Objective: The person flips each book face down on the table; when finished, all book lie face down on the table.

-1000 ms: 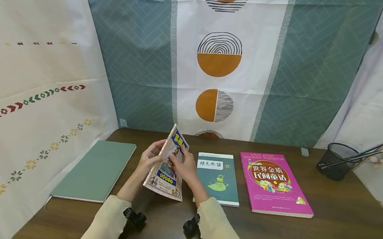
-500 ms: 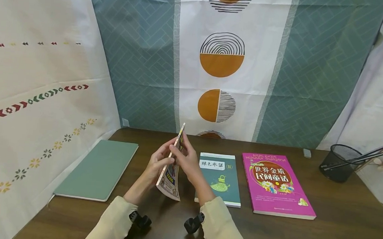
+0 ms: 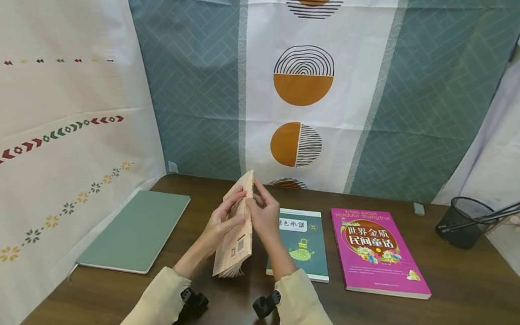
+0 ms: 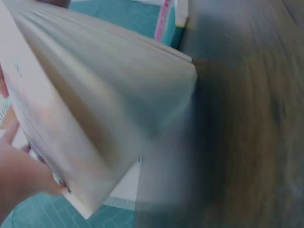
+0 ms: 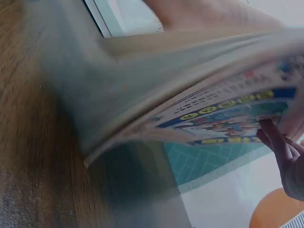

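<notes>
Between both hands a thin paperback book (image 3: 234, 251) is held up on edge over the table, its cream back cover with a barcode turned toward the head camera. My left hand (image 3: 220, 226) grips it from the left, fingers spread along the back cover. On the other side, my right hand (image 3: 265, 217) pinches it near the upper part. The left wrist view shows the book's pages (image 4: 114, 80) fanned apart and blurred. In the right wrist view the colourful illustrated front cover (image 5: 228, 123) bends outward, with right-hand fingers (image 5: 278, 145) against it.
A plain green book (image 3: 135, 232) lies at the left of the wooden table (image 3: 457, 317). To the right lie a teal book (image 3: 304, 246), partly behind the right forearm, and a thick pink book (image 3: 378, 254). A black mesh pen cup (image 3: 461, 229) stands at the far right.
The paperback has been turned from its illustrated front cover, through edge-on, to its back cover facing the head camera. Its pages now spread at the bottom. Both hands have moved slightly right.
</notes>
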`<state>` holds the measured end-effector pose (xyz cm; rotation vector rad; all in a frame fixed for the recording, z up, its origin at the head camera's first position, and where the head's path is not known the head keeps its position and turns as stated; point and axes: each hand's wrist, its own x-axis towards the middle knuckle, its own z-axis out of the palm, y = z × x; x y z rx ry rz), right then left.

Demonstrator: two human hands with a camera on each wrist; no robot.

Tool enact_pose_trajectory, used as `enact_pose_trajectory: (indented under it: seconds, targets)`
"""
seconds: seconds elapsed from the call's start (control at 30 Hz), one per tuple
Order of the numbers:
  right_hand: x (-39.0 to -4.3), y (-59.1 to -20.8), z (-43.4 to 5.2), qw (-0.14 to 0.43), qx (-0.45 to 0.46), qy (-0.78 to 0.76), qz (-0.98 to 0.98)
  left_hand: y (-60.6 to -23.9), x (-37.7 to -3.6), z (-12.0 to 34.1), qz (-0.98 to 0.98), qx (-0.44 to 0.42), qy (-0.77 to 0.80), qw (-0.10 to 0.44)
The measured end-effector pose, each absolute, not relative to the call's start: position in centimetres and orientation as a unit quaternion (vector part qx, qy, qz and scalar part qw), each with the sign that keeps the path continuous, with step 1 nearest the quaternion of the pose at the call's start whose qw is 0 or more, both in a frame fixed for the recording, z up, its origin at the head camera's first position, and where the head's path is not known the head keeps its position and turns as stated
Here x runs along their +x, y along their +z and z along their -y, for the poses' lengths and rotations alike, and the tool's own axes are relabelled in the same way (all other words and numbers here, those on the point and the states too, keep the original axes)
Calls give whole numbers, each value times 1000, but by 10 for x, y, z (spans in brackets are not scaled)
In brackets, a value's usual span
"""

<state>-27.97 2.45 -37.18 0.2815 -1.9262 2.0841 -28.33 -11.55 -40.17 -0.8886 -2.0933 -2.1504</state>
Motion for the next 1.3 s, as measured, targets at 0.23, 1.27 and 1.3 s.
enact_pose_trajectory:
  seconds: [0.23,1.27,1.3]
  targets:
    - [-278,-372,-24,183,83,722,662,-412,-297,119,693,-173,-700,4]
    - [-293,-387,-34,182,20,755,630,-403,-310,147,786,-32,-617,16]
    - [-293,-388,-34,182,19,756,629,-404,-310,147,786,-33,-618,16]
